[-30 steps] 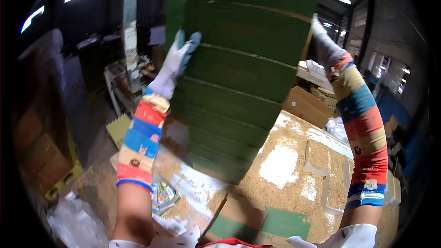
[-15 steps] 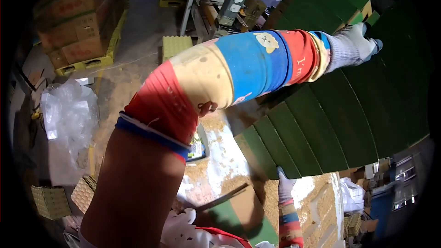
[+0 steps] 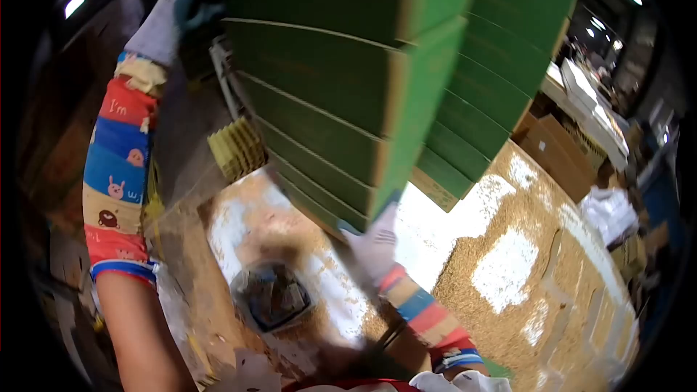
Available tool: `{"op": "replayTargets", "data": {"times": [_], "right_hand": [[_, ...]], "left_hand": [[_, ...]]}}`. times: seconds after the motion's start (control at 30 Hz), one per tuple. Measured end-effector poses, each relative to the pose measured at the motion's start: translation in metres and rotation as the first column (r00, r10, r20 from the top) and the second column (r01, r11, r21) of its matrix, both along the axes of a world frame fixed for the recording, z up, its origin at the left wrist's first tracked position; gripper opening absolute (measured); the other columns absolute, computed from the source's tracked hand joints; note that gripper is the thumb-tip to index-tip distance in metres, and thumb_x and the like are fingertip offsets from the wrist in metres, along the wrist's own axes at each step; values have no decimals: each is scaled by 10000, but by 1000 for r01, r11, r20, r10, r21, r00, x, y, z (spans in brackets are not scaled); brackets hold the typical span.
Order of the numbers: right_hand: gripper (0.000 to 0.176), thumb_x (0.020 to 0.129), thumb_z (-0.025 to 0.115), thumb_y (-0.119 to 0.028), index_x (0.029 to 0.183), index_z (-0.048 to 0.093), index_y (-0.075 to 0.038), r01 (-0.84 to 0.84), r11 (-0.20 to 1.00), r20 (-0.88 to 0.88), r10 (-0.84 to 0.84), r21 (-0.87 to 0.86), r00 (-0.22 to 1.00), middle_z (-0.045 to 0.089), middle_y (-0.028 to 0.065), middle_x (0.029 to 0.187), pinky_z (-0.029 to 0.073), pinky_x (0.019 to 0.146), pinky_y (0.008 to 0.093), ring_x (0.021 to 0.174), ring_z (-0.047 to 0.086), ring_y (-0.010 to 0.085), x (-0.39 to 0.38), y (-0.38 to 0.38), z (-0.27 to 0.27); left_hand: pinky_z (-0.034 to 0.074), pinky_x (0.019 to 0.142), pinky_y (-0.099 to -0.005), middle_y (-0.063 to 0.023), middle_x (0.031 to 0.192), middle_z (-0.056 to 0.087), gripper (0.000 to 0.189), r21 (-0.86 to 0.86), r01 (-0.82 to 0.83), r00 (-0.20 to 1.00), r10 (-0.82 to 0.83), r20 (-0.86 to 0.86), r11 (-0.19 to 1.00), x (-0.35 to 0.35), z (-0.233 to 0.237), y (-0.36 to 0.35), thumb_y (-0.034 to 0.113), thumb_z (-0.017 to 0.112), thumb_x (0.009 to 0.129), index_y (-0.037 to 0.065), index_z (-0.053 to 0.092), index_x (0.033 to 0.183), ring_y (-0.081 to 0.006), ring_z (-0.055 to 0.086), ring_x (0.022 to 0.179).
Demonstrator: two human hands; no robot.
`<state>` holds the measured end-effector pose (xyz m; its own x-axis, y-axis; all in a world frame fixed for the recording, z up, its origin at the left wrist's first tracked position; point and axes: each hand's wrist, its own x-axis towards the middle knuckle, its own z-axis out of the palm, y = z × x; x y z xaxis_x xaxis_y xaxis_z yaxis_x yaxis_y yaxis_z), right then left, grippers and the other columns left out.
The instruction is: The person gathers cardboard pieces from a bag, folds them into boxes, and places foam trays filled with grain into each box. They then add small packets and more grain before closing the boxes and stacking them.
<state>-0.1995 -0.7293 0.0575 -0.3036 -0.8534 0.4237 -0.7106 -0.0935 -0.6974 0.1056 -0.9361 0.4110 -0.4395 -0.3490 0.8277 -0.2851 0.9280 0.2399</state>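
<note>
A tall stack of green cardboard (image 3: pixel 312 87) with cream edge lines stands raised before me. My left hand (image 3: pixel 174 22), in a white and dark glove, is against its upper left edge; the dark surroundings hide its fingertips. Around the stack's lower corner, my right hand (image 3: pixel 374 239) is closed in a white and blue glove. Both arms wear colourful sleeves. Behind and to the right is a second green cardboard stack (image 3: pixel 483 94), its lower end over the worn white and brown table (image 3: pixel 501 268).
A container with small items (image 3: pixel 272 296) sits at the lower middle. Beyond the table's left end is a yellow egg tray (image 3: pixel 237 147). At the right are a brown carton (image 3: pixel 557 156), a white plastic bag (image 3: pixel 608 212) and stacked white sheets (image 3: pixel 592 105).
My view has turned to the right. The green stack held by my hands now stands apart from the second stack, and my left hand appears at the upper left.
</note>
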Motion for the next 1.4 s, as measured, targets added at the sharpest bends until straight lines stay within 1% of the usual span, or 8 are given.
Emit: {"op": "replayTargets", "data": {"times": [0.17, 0.57, 0.73, 0.8, 0.87, 0.97, 1.07, 1.4], "right_hand": [[1122, 690, 783, -438, 1404, 148, 151, 79, 969, 86, -101, 234, 991, 232, 414, 1403, 271, 1114, 451, 1312, 287, 516, 56, -84, 0], [1043, 755, 709, -456, 1465, 121, 33, -29, 895, 70, -2, 446, 998, 248, 338, 1441, 315, 1087, 448, 1327, 315, 456, 62, -127, 1], [815, 816, 636, -436, 1429, 308, -12, -313, 923, 164, 281, 225, 946, 367, 282, 1412, 339, 1080, 391, 1284, 406, 398, -20, 80, -7], [723, 812, 653, -438, 1378, 418, -55, -150, 972, 142, 125, 182, 982, 428, 259, 1366, 344, 1069, 426, 1241, 444, 393, -53, 221, 14], [743, 765, 710, -454, 1347, 457, -69, 140, 961, -196, -94, 240, 976, 468, 235, 1300, 336, 1047, 472, 1225, 440, 395, -68, 349, 23], [853, 775, 546, -653, 1416, 370, -117, 354, 727, -484, -35, 588, 874, 411, 233, 1362, 216, 1082, 552, 1288, 352, 407, -63, 472, 2], [875, 782, 485, -695, 1469, 295, -188, 409, 697, -536, -43, 588, 843, 273, 170, 1507, 104, 1128, 543, 1373, 257, 368, -75, 513, -38], [730, 811, 590, -510, 1381, 393, -98, 292, 782, -666, 200, 551, 719, 462, 209, 1321, 300, 1030, 521, 1262, 422, 342, -30, 570, 8]], "left_hand": [[302, 1090, -295, -47, 1510, 315, 703, 533, 173, 649, 311, -694, 828, -74, 1, -37, 560, 385, 959, 54, 343, 1446, -175, 294, 1379], [194, 1150, -302, -93, 1537, 244, 592, 241, -35, 929, 120, -350, 970, 66, -41, -247, 391, 289, 1026, 25, 208, 1485, -202, 251, 1402], [338, 1073, -335, -132, 1449, 387, 491, 115, -59, 989, 73, -127, 992, -31, -81, -51, 265, 340, 1022, 17, 313, 1445, -245, 409, 1306], [389, 1035, -345, -136, 1393, 458, 438, 286, 178, 951, -90, -295, 941, -114, -113, 108, 185, 429, 994, 20, 400, 1399, -253, 478, 1246], [347, 1067, -394, -146, 1394, 458, 604, 344, 169, 958, -236, 163, 924, -141, -196, 225, 153, 654, 825, 23, 435, 1373, -275, 450, 1271], [332, 1061, -474, -226, 1338, 460, 673, 517, 527, 457, -738, 497, 674, -215, -278, 385, 302, 726, 710, 27, 499, 1280, -405, 412, 1248], [189, 1103, -564, -289, 1432, 294, 898, 515, 479, 153, -645, 749, 711, -225, -354, 497, 501, 676, 746, 86, 300, 1448, -446, 260, 1347], [309, 1061, -478, -227, 1375, 414, 753, 349, 499, 143, -472, 870, 793, -196, -342, 558, 404, 670, 763, 155, 388, 1415, -380, 406, 1262]]}}
